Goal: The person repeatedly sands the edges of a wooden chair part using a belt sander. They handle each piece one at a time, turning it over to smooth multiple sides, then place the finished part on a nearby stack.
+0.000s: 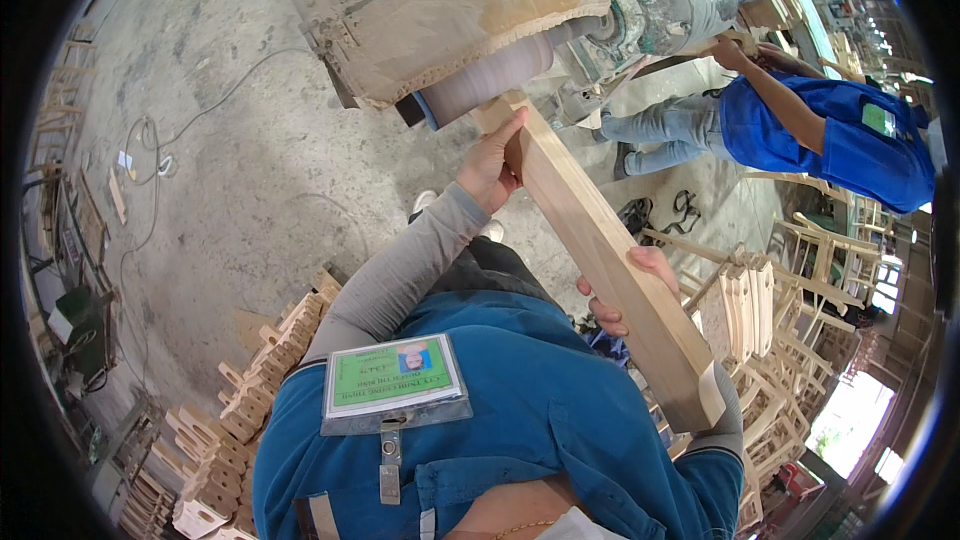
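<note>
A long, pale wooden beam (590,225) slants across the middle, from the sanding machine's drum down toward my right side. My left hand (490,165) grips it near its far end, the thumb laid along the edge. Farther down, my right hand (607,315) is wrapped around it from beneath, fingers on one side and part of the hand on the other. The beam's far end is up against or very near the sanding drum (490,75), which looks blurred as if turning. Whether they touch, I cannot tell.
The machine's dusty housing (470,15) overhangs the drum. At the right, a co-worker in a blue shirt (810,135) handles wood at another machine. Stacked wooden parts (225,440) stand at lower left, with more pieces (740,305) at right. A cable (155,145) lies on the concrete floor (260,180).
</note>
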A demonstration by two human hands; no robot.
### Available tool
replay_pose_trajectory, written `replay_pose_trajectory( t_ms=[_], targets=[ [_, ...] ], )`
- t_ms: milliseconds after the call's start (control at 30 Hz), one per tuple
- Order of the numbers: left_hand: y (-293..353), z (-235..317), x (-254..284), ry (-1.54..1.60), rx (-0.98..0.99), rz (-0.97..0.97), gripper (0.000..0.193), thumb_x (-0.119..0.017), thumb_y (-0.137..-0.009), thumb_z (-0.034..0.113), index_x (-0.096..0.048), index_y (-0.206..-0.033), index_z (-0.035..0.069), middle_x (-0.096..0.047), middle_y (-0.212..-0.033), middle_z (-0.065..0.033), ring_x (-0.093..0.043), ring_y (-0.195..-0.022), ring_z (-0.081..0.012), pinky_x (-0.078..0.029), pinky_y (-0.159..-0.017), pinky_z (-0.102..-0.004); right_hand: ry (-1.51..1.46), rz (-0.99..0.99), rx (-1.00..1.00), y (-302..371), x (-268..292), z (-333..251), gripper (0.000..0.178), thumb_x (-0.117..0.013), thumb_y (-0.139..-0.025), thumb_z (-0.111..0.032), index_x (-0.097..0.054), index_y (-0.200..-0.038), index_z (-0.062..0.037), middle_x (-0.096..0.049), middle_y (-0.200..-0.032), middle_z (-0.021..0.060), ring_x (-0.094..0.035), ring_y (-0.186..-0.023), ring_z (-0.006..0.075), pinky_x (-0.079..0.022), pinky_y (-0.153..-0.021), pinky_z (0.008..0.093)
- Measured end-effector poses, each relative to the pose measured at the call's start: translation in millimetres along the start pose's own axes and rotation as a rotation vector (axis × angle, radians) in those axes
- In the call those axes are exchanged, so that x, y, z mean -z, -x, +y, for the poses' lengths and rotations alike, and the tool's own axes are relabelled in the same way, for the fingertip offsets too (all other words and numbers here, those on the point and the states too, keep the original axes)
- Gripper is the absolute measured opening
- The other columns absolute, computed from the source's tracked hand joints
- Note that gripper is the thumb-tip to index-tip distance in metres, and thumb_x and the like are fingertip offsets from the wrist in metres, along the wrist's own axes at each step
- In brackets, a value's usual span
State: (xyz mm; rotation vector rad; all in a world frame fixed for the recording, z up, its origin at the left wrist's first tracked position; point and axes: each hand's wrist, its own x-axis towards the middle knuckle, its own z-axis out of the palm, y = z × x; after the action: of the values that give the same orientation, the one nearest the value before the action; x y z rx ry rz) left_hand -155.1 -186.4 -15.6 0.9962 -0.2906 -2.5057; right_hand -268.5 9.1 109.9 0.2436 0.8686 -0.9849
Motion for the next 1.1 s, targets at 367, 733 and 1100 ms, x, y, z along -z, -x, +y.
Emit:
replay_pose_trajectory(
  t_ms=[367,733,1100],
  targets=[
    [20.3,-1.5,-7.1,-0.074,0.047,-0.042,0.048,-0.067,-0.079,0.038,-0.047,-0.109,0.007,-0.056,-0.092,-0.0025,-0.058,-0.077,-0.0128,-0.048,-0.060,-0.0292,-0.054,0.004,0.010,15.6,8.4,13.9,0.064,-0.047,-0.079,-0.046,-0.036,-0.122,0.0001,-0.049,-0.096,0.0175,-0.047,-0.058,0.0213,-0.039,-0.043,0.0322],
    [36.1,-25.4,-13.4,0.030,0.154,0.018,0.055,-0.062,-0.081,0.044,-0.046,-0.118,0.007,-0.050,-0.106,-0.0061,-0.052,-0.093,-0.0185,-0.048,-0.078,-0.0417,0.193,0.071,0.081,59.0,42.1,35.6,0.069,-0.057,-0.074,-0.040,-0.034,-0.125,0.0010,-0.051,-0.096,0.0182,-0.052,-0.061,0.0215,-0.043,-0.044,0.0326],
    [52.6,-28.0,-19.8,-0.172,0.036,-0.232,0.046,-0.062,-0.084,0.030,-0.044,-0.119,0.006,-0.053,-0.106,-0.0061,-0.056,-0.098,-0.0183,-0.050,-0.082,-0.0382,1.035,0.226,0.352,85.7,109.6,61.5,0.098,-0.066,-0.066,-0.032,-0.012,-0.143,-0.0040,-0.042,-0.131,0.0166,-0.042,-0.118,0.0236,-0.029,-0.100,0.0304]
  ],
)
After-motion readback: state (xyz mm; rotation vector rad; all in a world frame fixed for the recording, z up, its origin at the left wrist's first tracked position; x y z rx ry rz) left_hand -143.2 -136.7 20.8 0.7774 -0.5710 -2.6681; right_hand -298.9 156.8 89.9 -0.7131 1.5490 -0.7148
